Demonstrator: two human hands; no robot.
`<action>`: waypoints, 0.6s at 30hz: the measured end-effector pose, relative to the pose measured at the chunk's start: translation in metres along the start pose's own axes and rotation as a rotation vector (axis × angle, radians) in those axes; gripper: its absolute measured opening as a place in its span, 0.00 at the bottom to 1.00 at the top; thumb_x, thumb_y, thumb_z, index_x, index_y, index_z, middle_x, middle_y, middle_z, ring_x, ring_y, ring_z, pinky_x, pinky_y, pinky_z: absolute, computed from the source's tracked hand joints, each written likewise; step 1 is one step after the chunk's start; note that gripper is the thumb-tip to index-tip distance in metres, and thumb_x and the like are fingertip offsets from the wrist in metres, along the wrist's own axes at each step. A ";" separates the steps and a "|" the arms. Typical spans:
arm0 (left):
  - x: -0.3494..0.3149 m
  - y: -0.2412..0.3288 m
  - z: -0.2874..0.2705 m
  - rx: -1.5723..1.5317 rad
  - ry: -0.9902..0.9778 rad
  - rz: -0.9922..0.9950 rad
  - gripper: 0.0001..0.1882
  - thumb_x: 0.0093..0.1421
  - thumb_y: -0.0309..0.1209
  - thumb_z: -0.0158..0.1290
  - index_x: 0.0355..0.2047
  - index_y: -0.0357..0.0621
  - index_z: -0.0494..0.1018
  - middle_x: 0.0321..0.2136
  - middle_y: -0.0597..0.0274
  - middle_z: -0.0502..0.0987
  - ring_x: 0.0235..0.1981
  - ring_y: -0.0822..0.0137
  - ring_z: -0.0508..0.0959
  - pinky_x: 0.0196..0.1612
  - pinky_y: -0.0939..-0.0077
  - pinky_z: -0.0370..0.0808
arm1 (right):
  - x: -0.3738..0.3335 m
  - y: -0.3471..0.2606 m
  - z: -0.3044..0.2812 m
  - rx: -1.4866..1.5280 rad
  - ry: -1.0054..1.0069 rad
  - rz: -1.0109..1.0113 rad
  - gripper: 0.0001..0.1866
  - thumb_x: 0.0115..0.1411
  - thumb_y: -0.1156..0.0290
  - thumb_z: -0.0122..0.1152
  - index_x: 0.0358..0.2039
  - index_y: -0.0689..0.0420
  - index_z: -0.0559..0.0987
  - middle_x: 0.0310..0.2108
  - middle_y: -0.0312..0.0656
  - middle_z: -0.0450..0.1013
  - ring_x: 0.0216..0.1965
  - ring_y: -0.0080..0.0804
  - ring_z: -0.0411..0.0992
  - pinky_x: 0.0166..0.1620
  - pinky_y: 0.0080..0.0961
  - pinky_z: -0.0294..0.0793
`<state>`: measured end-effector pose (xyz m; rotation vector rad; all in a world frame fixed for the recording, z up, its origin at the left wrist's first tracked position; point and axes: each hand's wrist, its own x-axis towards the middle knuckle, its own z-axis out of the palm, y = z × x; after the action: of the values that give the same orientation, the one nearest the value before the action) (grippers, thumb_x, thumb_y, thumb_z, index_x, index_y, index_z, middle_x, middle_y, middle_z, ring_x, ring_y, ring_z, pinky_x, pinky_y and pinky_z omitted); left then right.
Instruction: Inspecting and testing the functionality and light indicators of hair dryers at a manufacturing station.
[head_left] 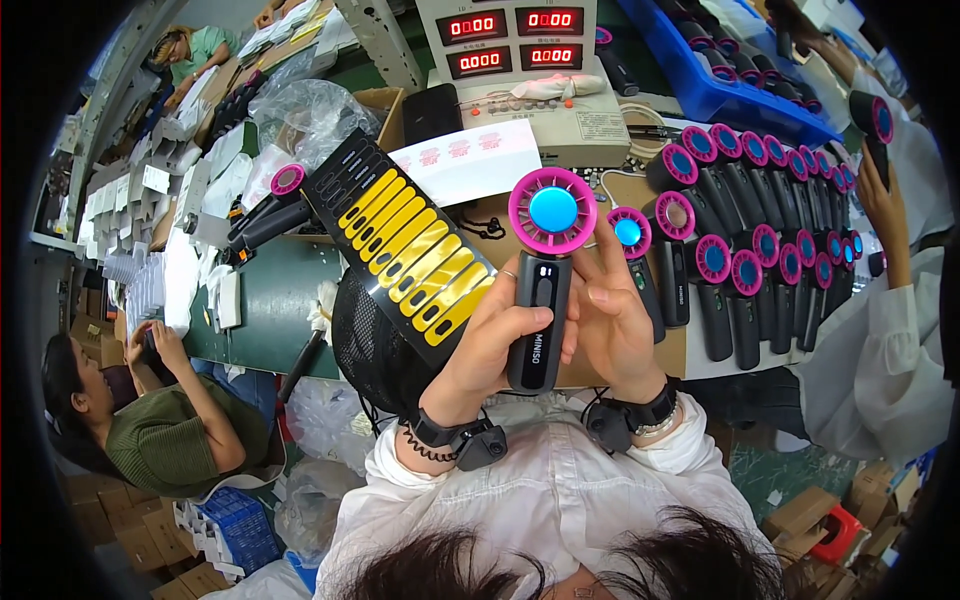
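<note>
My left hand (487, 335) is wrapped round the black handle of a small handheld fan (540, 330), its thumb lying on the front beside the button. The fan stands upright, its pink ring and blue centre at the top, with a small lit display below them. Close against the handle's right side is my right hand (622, 318), fingers stretched upward and apart; some fingertips are hidden behind the fan. Just past it lie another pink-ringed fan (629, 232) and a fan with a paler centre (675, 275). A black sheet with yellow strip stickers (405, 250) slants beside my left hand.
Rows of similar fans (745, 270) fill the table's right side. Behind stands a power meter (530, 120) with red digits, next to a blue crate (740, 90) of fans. A black mesh bag (365, 340) is by my left wrist. Co-workers (185, 430) sit left and right.
</note>
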<state>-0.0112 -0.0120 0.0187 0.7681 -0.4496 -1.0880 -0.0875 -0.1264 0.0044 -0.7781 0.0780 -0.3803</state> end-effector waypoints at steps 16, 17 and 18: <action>-0.001 0.003 0.000 0.046 0.062 -0.036 0.21 0.54 0.26 0.43 0.48 0.39 0.53 0.30 0.56 0.68 0.24 0.66 0.73 0.26 0.78 0.72 | 0.002 0.004 -0.002 0.029 -0.025 -0.003 0.40 0.48 0.66 0.47 0.61 0.52 0.46 0.55 0.50 0.54 0.33 0.24 0.65 0.27 0.15 0.73; 0.000 0.003 0.001 0.042 0.061 -0.026 0.20 0.55 0.26 0.43 0.48 0.39 0.53 0.30 0.56 0.68 0.24 0.67 0.73 0.26 0.78 0.72 | 0.003 0.004 -0.002 0.029 -0.024 -0.004 0.40 0.48 0.66 0.47 0.61 0.52 0.46 0.55 0.50 0.54 0.33 0.24 0.65 0.27 0.15 0.73; 0.000 0.002 0.001 0.038 0.060 -0.016 0.20 0.55 0.26 0.43 0.48 0.39 0.53 0.30 0.56 0.68 0.24 0.67 0.73 0.26 0.78 0.72 | 0.003 0.004 -0.001 0.029 -0.009 -0.011 0.40 0.48 0.67 0.47 0.61 0.52 0.46 0.55 0.51 0.54 0.33 0.25 0.65 0.27 0.15 0.73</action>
<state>-0.0105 -0.0120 0.0214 0.8369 -0.4145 -1.0714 -0.0836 -0.1252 0.0008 -0.7522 0.0597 -0.3871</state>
